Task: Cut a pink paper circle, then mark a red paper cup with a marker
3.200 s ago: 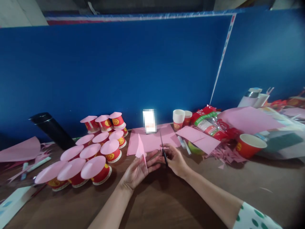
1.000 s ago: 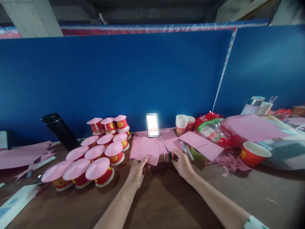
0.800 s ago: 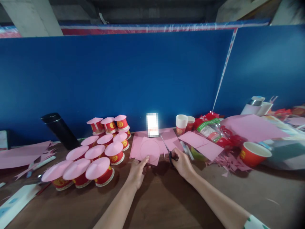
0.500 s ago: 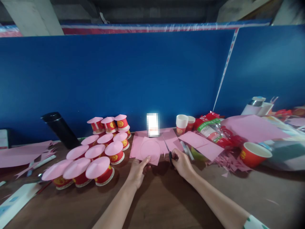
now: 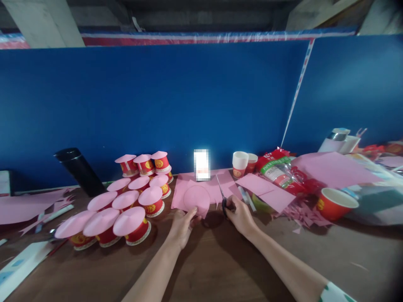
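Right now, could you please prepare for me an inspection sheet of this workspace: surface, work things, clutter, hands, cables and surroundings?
Surface: brown table, with things mostly along its far side and both ends.
Work things: pink piece with a circle marked on it; scissors, beside it and apart from it in this view; red cups with pink cone tops, grouped on the left.
Clutter: paper scraps, open red cup and red-green packet on the right; black flask on the left.
Hands: left hand pinches the pink piece; right hand holds the scissors.
Cables: nothing seen for certain.
Surroundings: blue panel behind the table; bright pixelated rectangle before it, contents unreadable.
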{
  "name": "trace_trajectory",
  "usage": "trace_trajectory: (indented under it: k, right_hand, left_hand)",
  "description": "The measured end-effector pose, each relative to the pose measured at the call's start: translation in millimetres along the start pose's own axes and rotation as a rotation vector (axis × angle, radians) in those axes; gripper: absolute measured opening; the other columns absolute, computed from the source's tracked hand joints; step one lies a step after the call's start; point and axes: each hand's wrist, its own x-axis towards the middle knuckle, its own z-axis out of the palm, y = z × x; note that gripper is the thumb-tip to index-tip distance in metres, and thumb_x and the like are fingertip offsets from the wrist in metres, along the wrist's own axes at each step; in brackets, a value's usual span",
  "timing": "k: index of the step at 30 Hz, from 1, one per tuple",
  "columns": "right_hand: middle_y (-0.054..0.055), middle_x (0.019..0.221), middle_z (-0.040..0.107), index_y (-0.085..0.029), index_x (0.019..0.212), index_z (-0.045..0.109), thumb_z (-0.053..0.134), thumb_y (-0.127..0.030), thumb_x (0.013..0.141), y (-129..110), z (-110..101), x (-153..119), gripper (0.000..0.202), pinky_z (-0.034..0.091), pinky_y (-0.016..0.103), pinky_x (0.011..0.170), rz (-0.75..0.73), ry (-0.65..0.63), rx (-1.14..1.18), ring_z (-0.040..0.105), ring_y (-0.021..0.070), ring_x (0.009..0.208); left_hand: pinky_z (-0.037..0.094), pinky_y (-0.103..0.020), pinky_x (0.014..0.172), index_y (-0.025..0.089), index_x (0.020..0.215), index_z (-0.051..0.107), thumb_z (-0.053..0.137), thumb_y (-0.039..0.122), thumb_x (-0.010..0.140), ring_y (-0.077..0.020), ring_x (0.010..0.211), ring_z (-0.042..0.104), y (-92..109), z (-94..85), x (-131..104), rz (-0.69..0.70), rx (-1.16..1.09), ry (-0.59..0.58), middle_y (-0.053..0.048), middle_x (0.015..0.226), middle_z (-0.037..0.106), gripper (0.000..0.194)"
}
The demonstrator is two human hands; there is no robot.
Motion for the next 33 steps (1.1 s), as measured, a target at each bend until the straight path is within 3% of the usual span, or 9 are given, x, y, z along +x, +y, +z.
trace_trajectory:
  k: [10,17,22,28,33]
  right_hand:
    - [-0.001,0.067,0.057,-0.019,0.074,0.047,0.054,-0.019,0.070,2.0,3.1,-1.1,0.008,0.042,0.022,0.057,-0.052,-0.007,0.002,0.053,0.0134,0.059]
    - [-0.001,0.070,0.063,-0.018,0.106,0.046,0.053,-0.014,0.072,1.8,4.5,-2.9,0.035,0.046,0.024,0.062,0.012,-0.115,0.108,0.059,0.0144,0.063]
    - [-0.001,0.070,0.062,-0.018,0.106,0.049,0.053,-0.015,0.072,-0.1,3.9,-4.1,0.034,0.046,0.023,0.062,-0.012,-0.121,0.075,0.059,0.0140,0.063]
    - [-0.001,0.069,0.062,-0.018,0.100,0.053,0.052,-0.013,0.071,1.3,4.9,-3.9,0.029,0.045,0.022,0.059,-0.024,-0.128,0.071,0.059,0.0133,0.062]
    - [0.000,0.072,0.063,-0.018,0.101,0.052,0.053,-0.015,0.072,2.5,6.1,-3.9,0.030,0.047,0.023,0.063,-0.024,-0.135,0.090,0.061,0.0143,0.066]
  left_hand:
    - [0.041,-0.014,0.038,0.012,0.066,0.056,0.077,0.025,0.053,-0.0046,0.041,0.050,-2.2,-0.6,0.8,-0.033,0.059,0.081,0.003,0.052,0.056,0.028]
    - [0.042,-0.013,0.042,0.012,0.067,0.056,0.077,0.028,0.054,-0.0042,0.045,0.051,-1.8,0.1,1.0,-0.033,0.055,0.040,0.003,0.056,0.057,0.030]
    - [0.041,-0.013,0.042,0.012,0.067,0.056,0.077,0.030,0.054,-0.0032,0.046,0.050,-2.4,0.0,1.2,-0.041,0.059,0.045,0.002,0.058,0.057,0.031]
    - [0.029,-0.012,0.034,0.012,0.064,0.053,0.073,0.035,0.058,-0.0012,0.037,0.041,-2.7,-1.4,0.5,-0.007,0.114,-0.008,0.005,0.049,0.052,0.031]
    - [0.038,-0.014,0.041,0.013,0.072,0.056,0.075,0.032,0.056,-0.0045,0.046,0.050,-1.6,-1.0,-0.6,-0.012,0.075,0.002,0.003,0.060,0.058,0.031]
